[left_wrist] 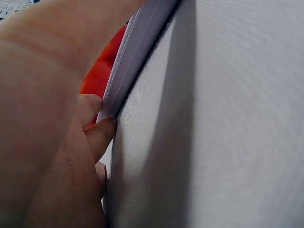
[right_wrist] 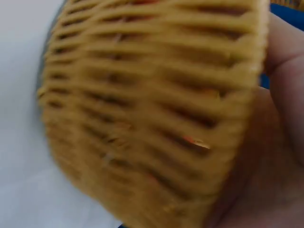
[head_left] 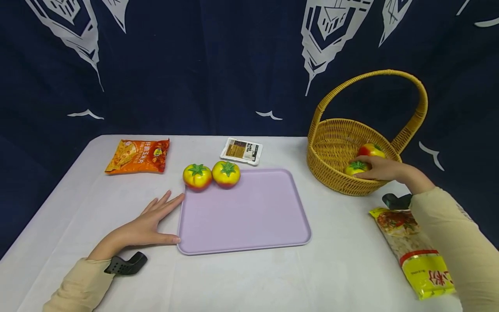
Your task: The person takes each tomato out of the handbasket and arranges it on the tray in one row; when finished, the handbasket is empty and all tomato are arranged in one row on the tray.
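Note:
At the left rim of a lilac tray (head_left: 245, 212), my left hand (head_left: 144, 225) lies with fingers spread and touches the edge. The left wrist view shows its fingertips (left_wrist: 102, 135) right against the tray's side (left_wrist: 126, 66). Two yellow-red tomatoes with green tops, one at the corner (head_left: 197, 178) and one beside it (head_left: 226, 175), sit along the tray's far left edge. My right hand (head_left: 376, 168) reaches over the rim into a wicker basket (head_left: 331, 167) and grips a tomato (head_left: 354, 168). Another tomato (head_left: 371, 150) lies just behind it. Basket weave (right_wrist: 142, 104) hides the fingers in the right wrist view.
An orange snack bag (head_left: 138, 157) lies at the back left, and a small white-edged packet (head_left: 241, 151) behind the tray. Under my right forearm is a yellow-ended noodle bag (head_left: 413, 255). The basket's tall handle (head_left: 374, 74) arches above it. A dark curtain (head_left: 249, 65) hangs behind the table.

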Motion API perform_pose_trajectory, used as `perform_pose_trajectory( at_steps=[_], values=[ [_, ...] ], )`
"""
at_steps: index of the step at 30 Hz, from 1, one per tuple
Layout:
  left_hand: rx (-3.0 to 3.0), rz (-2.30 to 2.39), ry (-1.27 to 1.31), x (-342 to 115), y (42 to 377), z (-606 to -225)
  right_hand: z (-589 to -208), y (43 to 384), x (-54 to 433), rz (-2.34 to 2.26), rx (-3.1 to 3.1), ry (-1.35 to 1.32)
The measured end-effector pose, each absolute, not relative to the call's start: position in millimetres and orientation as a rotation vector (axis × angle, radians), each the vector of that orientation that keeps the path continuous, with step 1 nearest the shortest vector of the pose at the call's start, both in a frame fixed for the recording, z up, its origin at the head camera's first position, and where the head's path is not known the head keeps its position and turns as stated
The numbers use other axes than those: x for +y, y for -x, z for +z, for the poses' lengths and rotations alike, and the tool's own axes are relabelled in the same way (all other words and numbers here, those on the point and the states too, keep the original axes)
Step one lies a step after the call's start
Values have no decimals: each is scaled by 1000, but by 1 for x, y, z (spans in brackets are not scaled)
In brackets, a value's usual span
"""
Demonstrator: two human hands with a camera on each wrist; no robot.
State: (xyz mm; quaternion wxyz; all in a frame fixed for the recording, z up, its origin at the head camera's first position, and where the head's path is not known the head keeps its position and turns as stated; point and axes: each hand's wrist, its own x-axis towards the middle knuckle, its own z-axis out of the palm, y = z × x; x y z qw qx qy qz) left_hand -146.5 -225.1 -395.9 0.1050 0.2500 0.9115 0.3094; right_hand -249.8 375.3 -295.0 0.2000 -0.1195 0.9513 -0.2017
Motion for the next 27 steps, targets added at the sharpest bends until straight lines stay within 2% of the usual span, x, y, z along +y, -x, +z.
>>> perform_pose_trajectory(
  at_steps=[7,11,14,18,23,27],
  values=[
    [2688,919,-757,-225,146,-396,-260,249,339,-671,2859,313],
    [2691,919,-759,-225,147,-396,-234,242,304,-808,2938,323],
    [2691,922,-762,-226,147,-396,-228,236,272,-957,2950,388],
    [2699,906,-755,-226,147,-397,-243,235,231,-1142,2917,498],
    [2701,907,-754,-226,146,-397,-284,242,187,-1357,2797,599],
    [2705,894,-732,-225,145,-395,-314,246,163,-1357,2783,606]
  ],
)
